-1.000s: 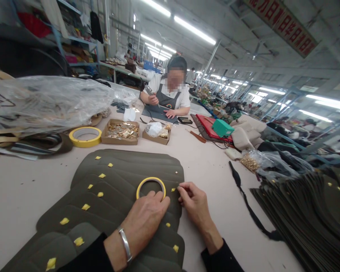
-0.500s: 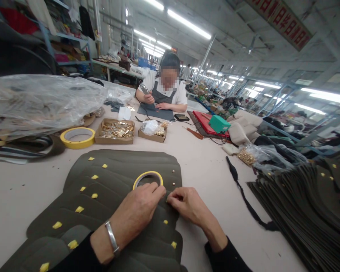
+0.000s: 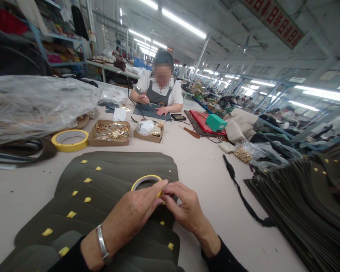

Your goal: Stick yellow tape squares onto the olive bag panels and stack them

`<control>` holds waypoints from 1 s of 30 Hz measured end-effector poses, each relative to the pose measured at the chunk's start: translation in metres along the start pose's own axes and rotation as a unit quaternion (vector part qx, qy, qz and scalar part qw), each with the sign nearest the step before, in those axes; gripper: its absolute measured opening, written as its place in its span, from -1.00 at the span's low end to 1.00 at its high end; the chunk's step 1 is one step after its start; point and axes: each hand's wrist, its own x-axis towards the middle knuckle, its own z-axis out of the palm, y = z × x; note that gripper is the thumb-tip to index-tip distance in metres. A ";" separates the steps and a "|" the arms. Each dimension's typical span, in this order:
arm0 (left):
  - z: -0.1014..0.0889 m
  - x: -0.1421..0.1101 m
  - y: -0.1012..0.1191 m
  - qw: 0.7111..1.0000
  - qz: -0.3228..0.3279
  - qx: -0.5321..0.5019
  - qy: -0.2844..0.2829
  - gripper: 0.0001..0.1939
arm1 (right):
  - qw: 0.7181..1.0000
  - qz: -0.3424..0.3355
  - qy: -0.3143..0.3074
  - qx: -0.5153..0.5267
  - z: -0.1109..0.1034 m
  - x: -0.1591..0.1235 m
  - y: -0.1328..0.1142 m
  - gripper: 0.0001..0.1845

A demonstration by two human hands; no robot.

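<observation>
My left hand (image 3: 143, 202) is closed on a roll of yellow tape (image 3: 146, 178), tilted above a stack of dark olive fabric panels (image 3: 116, 170). Against its fingertips, my right hand (image 3: 185, 204) pinches at the near edge of the roll; the tape's end there is mostly hidden by fingers. Small yellow tape pieces (image 3: 87, 180) dot the panels in rows. One shiny metal stud (image 3: 170, 171) shows near the top panel's right edge.
Behind the panels stand another yellow tape roll (image 3: 70, 140), a box of gold metal parts (image 3: 110, 132) and a smaller box (image 3: 149, 130). A black strap (image 3: 238, 185) and a tall pile of olive panels (image 3: 297, 204) lie right. Across the table, a person (image 3: 161, 90) holds a corded tool.
My right hand has come up from the panel's edge to meet my left at the tape roll. Across the table, the person's tool has shifted slightly. The whole view has shifted a little.
</observation>
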 end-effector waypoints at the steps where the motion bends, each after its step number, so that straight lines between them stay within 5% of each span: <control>1: 0.000 0.000 0.001 1.000 -0.001 -0.001 -0.003 -0.62 | 1.000 -0.015 0.001 -0.016 0.001 0.000 0.000 -0.84; 10: -0.004 0.003 0.007 0.991 -0.076 -0.030 -0.102 -0.82 | 0.985 -0.080 0.041 -0.147 0.012 -0.008 0.003 -0.80; 12: -0.004 0.002 0.007 0.993 -0.080 -0.024 -0.087 -0.81 | 0.991 -0.033 0.050 -0.123 0.013 -0.008 -0.002 -0.83; 15: -0.002 0.001 0.009 0.998 -0.056 -0.005 -0.037 -0.76 | 0.989 0.134 0.066 -0.002 0.017 -0.006 -0.010 -0.87; 20: -0.001 0.000 0.016 0.999 -0.009 0.006 0.030 -0.75 | 0.911 0.344 0.103 0.204 0.017 -0.001 0.005 -0.85; 24: 0.002 0.001 0.015 0.998 -0.030 0.057 -0.011 -0.78 | 0.883 0.394 0.132 0.217 0.001 0.002 0.034 -0.70; 30: 0.001 0.006 0.010 0.972 -0.123 0.121 -0.160 -0.81 | 0.919 0.362 0.063 0.142 0.001 -0.002 0.041 -0.70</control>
